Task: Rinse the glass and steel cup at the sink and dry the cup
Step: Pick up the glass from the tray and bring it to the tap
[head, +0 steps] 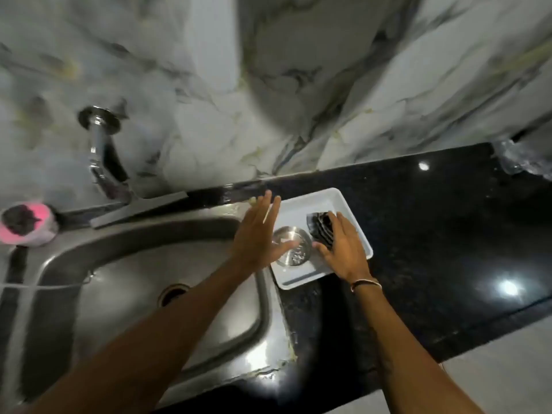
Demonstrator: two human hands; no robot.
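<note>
A steel cup [294, 249] stands upright in a white tray [298, 282] on the black counter, just right of the sink. Beside it in the tray lies a dark striped item [319, 225]; blur keeps me from telling whether it is a folded cloth or a ribbed glass. My left hand [257, 234] hovers over the tray's left edge, fingers spread, its thumb above the cup's rim and nothing in it. My right hand [343, 249] lies flat over the striped item with fingers stretched out and the thumb at its lower corner.
The steel sink [119, 279] with its drain [173, 294] fills the lower left. A chrome tap [100, 144] juts from the marble wall. A pink holder [27, 224] with a dark scrubber sits at the sink's far left. Something clear and crinkled [519, 156] lies at the counter's back right.
</note>
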